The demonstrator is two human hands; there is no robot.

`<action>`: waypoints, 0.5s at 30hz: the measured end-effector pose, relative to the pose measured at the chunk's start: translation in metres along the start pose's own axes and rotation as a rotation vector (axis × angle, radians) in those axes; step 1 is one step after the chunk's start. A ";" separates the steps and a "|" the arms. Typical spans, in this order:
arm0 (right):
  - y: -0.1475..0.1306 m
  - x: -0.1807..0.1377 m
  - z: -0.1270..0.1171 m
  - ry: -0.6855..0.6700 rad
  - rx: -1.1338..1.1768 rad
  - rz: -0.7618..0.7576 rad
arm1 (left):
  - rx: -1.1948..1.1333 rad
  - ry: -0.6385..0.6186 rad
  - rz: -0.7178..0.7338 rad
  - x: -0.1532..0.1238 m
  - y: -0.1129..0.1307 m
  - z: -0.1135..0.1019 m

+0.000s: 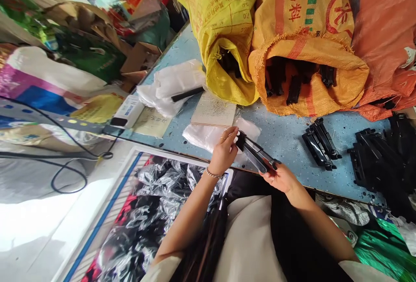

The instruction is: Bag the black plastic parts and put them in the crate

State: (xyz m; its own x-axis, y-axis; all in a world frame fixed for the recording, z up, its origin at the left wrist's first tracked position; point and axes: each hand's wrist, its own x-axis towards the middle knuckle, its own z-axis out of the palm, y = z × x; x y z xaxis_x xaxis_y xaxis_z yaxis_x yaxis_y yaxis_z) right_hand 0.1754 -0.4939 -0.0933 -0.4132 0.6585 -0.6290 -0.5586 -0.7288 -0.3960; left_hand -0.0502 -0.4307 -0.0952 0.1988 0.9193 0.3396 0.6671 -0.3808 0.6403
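Between my hands is a long, slim black plastic part point(255, 154), made of two narrow bars lying side by side. My left hand point(225, 147) pinches its far end, where a small white bit shows by the fingertips. My right hand point(279, 178) is closed around the near end, palm turned up, with the fingers partly hidden. Under and beside my left hand lie clear plastic bags point(203, 138) on the blue speckled table point(279, 132). A pair of similar black parts point(321, 143) lies to the right of my hands.
A yellow sack point(227, 26) and an orange sack point(302, 35), both open, hold black parts. More black parts are heaped point(383, 156) at the right. Bagged items fill a crate point(156, 191) below the table's left edge. A black cable point(68, 165) loops at the left.
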 end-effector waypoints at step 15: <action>-0.001 0.022 0.016 0.209 -0.698 -0.459 | -0.098 -0.140 0.350 -0.048 0.068 0.009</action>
State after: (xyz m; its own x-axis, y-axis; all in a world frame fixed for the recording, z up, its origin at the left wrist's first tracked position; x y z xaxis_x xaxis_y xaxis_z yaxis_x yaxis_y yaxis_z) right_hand 0.1553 -0.4755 -0.0954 -0.0756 0.9182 -0.3888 -0.0395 -0.3924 -0.9189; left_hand -0.0077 -0.4996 -0.0739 0.5031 0.7341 0.4560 0.4711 -0.6753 0.5674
